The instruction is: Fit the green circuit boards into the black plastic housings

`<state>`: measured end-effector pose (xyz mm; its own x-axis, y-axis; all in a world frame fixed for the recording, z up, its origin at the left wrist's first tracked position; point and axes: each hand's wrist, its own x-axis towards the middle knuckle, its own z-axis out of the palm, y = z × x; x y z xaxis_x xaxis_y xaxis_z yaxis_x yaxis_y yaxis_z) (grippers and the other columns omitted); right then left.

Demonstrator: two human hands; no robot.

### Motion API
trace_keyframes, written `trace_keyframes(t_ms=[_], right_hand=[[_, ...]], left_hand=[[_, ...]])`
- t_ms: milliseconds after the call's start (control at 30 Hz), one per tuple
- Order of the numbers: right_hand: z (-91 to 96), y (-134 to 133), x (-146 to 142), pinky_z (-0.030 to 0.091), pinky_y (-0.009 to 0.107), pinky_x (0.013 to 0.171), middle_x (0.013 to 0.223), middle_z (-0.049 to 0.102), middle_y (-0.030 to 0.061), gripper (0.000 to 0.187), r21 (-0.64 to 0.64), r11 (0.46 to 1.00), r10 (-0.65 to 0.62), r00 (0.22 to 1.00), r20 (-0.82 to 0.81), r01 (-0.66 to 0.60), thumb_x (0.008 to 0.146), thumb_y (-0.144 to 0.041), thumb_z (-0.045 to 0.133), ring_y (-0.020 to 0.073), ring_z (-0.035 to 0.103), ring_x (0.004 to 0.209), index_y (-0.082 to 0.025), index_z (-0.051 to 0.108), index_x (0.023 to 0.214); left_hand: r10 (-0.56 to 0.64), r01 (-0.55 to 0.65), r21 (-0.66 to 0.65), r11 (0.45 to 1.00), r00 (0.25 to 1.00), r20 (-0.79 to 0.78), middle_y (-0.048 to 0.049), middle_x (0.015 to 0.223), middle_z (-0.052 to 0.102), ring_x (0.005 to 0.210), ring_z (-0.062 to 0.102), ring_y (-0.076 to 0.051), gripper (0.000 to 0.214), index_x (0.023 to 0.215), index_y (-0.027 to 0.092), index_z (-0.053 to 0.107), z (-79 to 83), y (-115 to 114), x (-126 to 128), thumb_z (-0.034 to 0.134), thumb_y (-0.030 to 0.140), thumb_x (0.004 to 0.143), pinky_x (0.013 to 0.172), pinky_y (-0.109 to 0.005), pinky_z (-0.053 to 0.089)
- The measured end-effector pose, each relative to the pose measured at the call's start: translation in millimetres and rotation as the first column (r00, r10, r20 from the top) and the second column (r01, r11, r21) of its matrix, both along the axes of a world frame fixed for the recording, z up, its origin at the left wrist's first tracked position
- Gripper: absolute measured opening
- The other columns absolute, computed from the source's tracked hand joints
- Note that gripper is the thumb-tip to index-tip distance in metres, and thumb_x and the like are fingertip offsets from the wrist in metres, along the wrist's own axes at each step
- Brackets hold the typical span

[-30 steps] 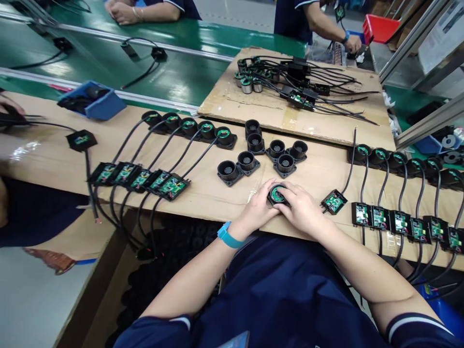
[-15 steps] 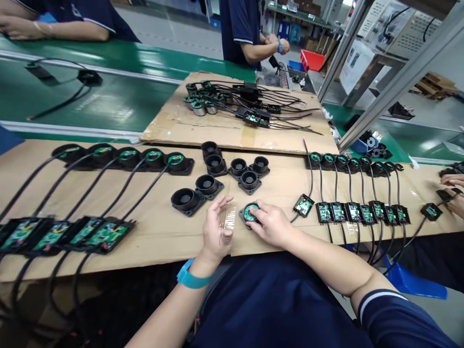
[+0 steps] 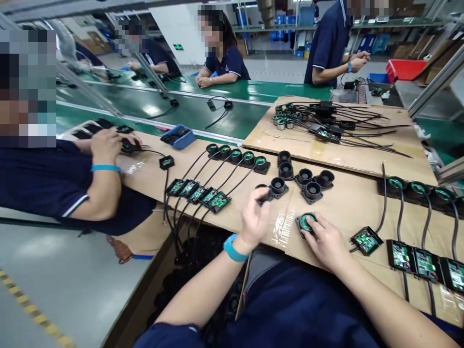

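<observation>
My left hand [image 3: 255,215], with a blue wristband, is closed on a black round housing [image 3: 264,192] at the near end of a loose cluster of the same housings [image 3: 306,186] on the cardboard-covered bench [image 3: 344,203]. My right hand [image 3: 324,239] presses down on a black round part with a green board inside [image 3: 307,222]. A small green circuit board in a black tray [image 3: 366,240] lies just right of that hand, tied to a black cable.
Rows of cabled units [image 3: 237,157] with board trays [image 3: 197,193] lie to the left, and more [image 3: 420,261] to the right. A raised cardboard sheet [image 3: 340,145] holds tangled cables. A person's arm [image 3: 105,159] works at left; other people sit along the green conveyor [image 3: 174,108].
My left hand has left the part under my right hand, reached forward and closed on a black housing. The view has swung up and to the left.
</observation>
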<state>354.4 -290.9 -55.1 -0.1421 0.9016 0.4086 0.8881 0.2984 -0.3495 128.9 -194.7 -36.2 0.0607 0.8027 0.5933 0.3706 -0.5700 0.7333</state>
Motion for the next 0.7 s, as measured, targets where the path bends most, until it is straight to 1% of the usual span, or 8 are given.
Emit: trace_keyframes(t_ms=[100,167,267,333,400,467,600,700], right_hand=[[-2.4,3,-2,0.063,0.046,0.095,0.129,0.066,0.0249,0.034,0.036,0.999,-0.010,1.000,-0.010,0.011,0.099,-0.031,0.057,0.0328,0.072,0.111,-0.008,0.071,0.120],[0.7,6,-3,0.063,0.045,0.094,0.129,0.066,0.0249,0.033,0.020,1.000,-0.011,1.000,-0.006,0.011,0.099,-0.030,0.057,0.0325,0.072,0.111,-0.008,0.072,0.119],[12.8,7,-2,0.063,0.043,0.093,0.125,0.069,0.0228,0.031,0.013,1.000,-0.001,1.000,-0.010,0.001,0.098,-0.030,0.059,0.0316,0.074,0.108,-0.010,0.074,0.116],[20.0,4,0,0.063,0.042,0.095,0.125,0.070,0.0222,0.031,0.095,0.995,-0.023,0.999,-0.030,0.026,0.097,-0.032,0.061,0.0309,0.074,0.108,-0.011,0.074,0.117],[20.6,-1,2,0.063,0.041,0.094,0.127,0.069,0.0227,0.033,0.177,0.982,-0.067,0.997,-0.034,0.072,0.097,-0.034,0.062,0.0308,0.074,0.107,-0.011,0.074,0.118],[13.4,-3,2,0.065,0.042,0.087,0.126,0.069,0.0229,0.032,0.186,0.978,-0.098,0.995,0.004,0.096,0.099,-0.034,0.060,0.0312,0.076,0.100,-0.011,0.075,0.116],[-7.6,-1,0,0.066,0.044,0.084,0.127,0.068,0.0238,0.034,0.104,0.990,-0.097,0.993,0.065,0.090,0.101,-0.033,0.055,0.0329,0.076,0.100,-0.010,0.074,0.118],[-14.6,1,-1,0.065,0.044,0.088,0.130,0.067,0.0240,0.034,0.127,0.988,-0.092,0.995,0.027,0.088,0.100,-0.033,0.057,0.0324,0.075,0.103,-0.009,0.073,0.119]], left_hand=[[0.187,-0.184,0.033,0.982,0.967,-0.172,-0.0152,0.126,0.063,0.122,0.059,-0.026,0.038,0.126,0.017,0.057,21.1,52,-25,0.053,0.044,0.099,0.108,-0.046,0.047],[0.236,-0.243,0.026,0.970,0.903,-0.360,-0.0183,0.137,0.057,0.133,0.051,-0.031,0.044,0.128,0.017,0.059,27.6,90,-32,0.058,0.047,0.095,0.116,-0.050,0.039],[0.193,-0.304,-0.080,0.949,0.763,-0.617,-0.0200,0.156,0.040,0.148,0.033,-0.041,0.059,0.136,0.022,0.059,27.9,139,-28,0.066,0.054,0.087,0.121,-0.061,0.027],[0.102,-0.319,-0.178,0.931,0.696,-0.711,-0.0190,0.164,0.029,0.152,0.021,-0.047,0.070,0.141,0.026,0.057,25.0,161,-21,0.070,0.061,0.082,0.120,-0.069,0.021],[0.014,-0.320,-0.266,0.909,0.661,-0.750,-0.0179,0.167,0.022,0.154,0.013,-0.050,0.076,0.143,0.030,0.056,21.6,174,-14,0.072,0.065,0.078,0.117,-0.076,0.017],[-0.027,-0.332,-0.309,0.891,0.642,-0.766,-0.0176,0.167,0.023,0.153,0.013,-0.052,0.073,0.141,0.032,0.057,18.2,181,-9,0.071,0.065,0.078,0.114,-0.079,0.017],[0.006,-0.361,-0.269,0.893,0.607,-0.795,-0.0177,0.161,0.034,0.150,0.024,-0.050,0.057,0.136,0.030,0.060,13.0,186,-9,0.068,0.055,0.084,0.113,-0.078,0.022],[0.009,-0.371,-0.254,0.893,0.579,-0.815,-0.0190,0.158,0.037,0.148,0.026,-0.050,0.056,0.135,0.028,0.059,11.3,191,-13,0.069,0.050,0.084,0.112,-0.077,0.026]])
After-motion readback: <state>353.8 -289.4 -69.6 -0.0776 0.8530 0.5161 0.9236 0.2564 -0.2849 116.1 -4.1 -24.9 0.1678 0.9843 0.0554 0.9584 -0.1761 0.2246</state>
